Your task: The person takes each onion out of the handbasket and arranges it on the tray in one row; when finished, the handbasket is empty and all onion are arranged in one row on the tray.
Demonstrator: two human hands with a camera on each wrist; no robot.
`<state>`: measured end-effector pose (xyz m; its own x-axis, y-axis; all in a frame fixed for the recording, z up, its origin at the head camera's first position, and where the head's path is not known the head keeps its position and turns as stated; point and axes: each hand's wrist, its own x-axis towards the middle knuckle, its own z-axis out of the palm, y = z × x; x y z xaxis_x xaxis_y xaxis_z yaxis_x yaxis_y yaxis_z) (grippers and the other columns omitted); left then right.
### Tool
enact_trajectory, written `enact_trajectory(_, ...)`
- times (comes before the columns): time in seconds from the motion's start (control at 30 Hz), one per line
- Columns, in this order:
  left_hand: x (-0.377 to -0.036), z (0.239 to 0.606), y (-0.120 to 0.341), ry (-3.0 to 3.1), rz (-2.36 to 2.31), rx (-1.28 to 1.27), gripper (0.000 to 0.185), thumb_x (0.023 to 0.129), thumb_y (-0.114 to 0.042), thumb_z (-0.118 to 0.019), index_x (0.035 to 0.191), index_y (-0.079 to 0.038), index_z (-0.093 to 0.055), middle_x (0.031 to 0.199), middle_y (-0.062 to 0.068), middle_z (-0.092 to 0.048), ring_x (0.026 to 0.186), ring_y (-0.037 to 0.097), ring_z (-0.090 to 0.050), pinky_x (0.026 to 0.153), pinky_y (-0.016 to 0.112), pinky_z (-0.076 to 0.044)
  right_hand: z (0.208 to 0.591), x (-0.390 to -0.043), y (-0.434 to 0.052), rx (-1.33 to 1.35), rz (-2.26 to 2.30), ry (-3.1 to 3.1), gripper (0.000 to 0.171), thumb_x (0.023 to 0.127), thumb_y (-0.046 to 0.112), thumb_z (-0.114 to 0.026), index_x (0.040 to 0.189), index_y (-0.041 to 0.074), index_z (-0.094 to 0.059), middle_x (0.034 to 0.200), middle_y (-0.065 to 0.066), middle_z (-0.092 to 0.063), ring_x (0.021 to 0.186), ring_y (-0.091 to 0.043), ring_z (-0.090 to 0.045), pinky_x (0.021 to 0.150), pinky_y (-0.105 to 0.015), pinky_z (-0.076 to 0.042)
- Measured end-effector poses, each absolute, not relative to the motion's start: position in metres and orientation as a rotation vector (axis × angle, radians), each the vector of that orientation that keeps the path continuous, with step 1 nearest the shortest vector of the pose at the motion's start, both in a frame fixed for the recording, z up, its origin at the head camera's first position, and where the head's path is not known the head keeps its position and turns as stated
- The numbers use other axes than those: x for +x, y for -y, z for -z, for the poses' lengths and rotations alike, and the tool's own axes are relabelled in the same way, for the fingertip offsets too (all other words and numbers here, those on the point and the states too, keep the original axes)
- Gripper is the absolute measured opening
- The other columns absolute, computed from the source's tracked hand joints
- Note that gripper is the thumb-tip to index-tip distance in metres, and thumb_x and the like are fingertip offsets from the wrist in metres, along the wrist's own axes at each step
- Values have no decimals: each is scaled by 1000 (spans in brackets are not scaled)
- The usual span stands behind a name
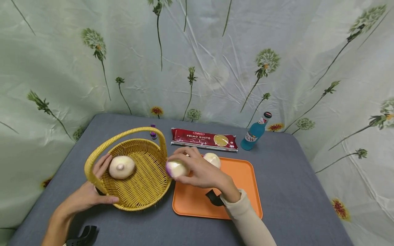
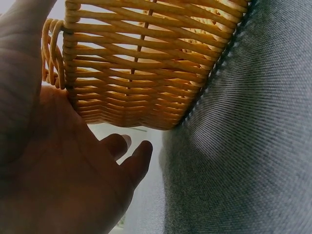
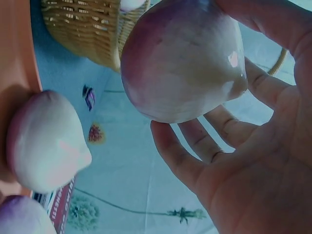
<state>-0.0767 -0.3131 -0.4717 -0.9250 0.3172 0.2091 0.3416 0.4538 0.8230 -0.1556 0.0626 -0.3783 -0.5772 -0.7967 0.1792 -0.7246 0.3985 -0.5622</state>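
My right hand holds a white-and-purple turnip between thumb and fingers, above the gap between the basket and the orange tray. In the right wrist view the held turnip is raised clear of the tray. Two more turnips lie at the tray's far side: one turnip beside the hand, the other mostly hidden behind it. My left hand grips the left side of the yellow wicker basket, its thumb at the near rim. Inside the basket, at the left, sits another turnip.
Behind the tray lies a red spaghetti packet. A blue bottle stands at the back right. A small purple wrapped item lies behind the basket, whose tall handle arches over it. Floral cloth hangs behind the grey table.
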Motion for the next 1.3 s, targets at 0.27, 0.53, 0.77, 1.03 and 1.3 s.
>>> enact_trajectory(0.27,-77,471,313,2643,1544,-615,136,64,1,-90,162,-12,2,166,15,15,145,-5,11,100,0,-7,375,-156,-80,-1297,973,-2581,48,90,27,-75,136,24,-59,142,2,-45,135,-19,-32,93,-40,-47)
enact_trajectory(0.53,-78,473,312,2656,1530,-616,135,65,0,-89,162,-13,2,167,13,14,145,-6,11,99,0,-7,380,-157,-96,-1263,980,-2626,48,92,29,-73,137,26,-58,145,0,-45,132,-21,-33,92,-42,-46)
enact_trajectory(0.77,-76,473,314,2660,1518,-598,135,64,-1,-90,163,-14,1,167,10,14,146,-3,14,98,1,-4,383,-156,-111,-1201,997,-2663,50,90,24,-75,137,23,-58,145,-4,-46,134,-23,-33,100,-49,-44)
enact_trajectory(1.03,-77,474,313,2664,1501,-602,137,63,0,-91,162,-13,2,167,11,13,145,-7,11,99,0,-5,385,-158,-132,-1128,1087,-2696,52,89,22,-77,137,24,-57,146,-8,-46,138,-25,-32,103,-58,-40)
enact_trajectory(1.3,-78,473,315,2630,1492,-633,137,61,1,-91,162,-11,0,167,14,12,146,-6,10,101,1,-5,387,-159,-150,-1098,1130,-2757,53,87,15,-78,136,18,-58,145,-9,-48,138,-27,-35,108,-60,-35)
